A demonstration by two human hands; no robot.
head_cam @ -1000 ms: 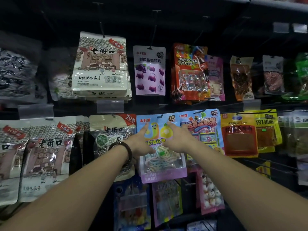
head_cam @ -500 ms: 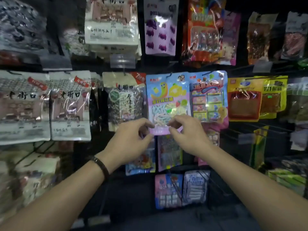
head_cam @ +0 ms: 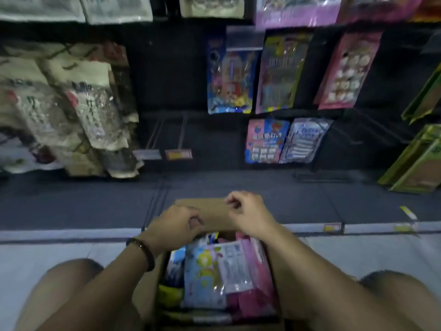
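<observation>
An open cardboard box [head_cam: 213,215] stands on the floor between my knees. It is filled with several snack packets, among them a light-blue one [head_cam: 202,273] and a pink one [head_cam: 253,266]. My left hand [head_cam: 175,229], with a dark bracelet on its wrist, hovers over the box's far left corner with its fingers curled. My right hand [head_cam: 249,215] is over the far flap, fingers also curled, thumb close to forefinger. I see nothing held in either hand.
Colourful candy packets [head_cam: 279,72] hang on the low hooks of a dark rack straight ahead. Pale seed bags [head_cam: 71,106] are stacked at the left, green-yellow packs [head_cam: 417,161] at the right. Two bare hooks with price tags [head_cam: 177,154] stick out at the centre.
My view has dropped from the hanging rows to the floor. Both hands have left the blue-pink candy packet on the rack and come down over the box.
</observation>
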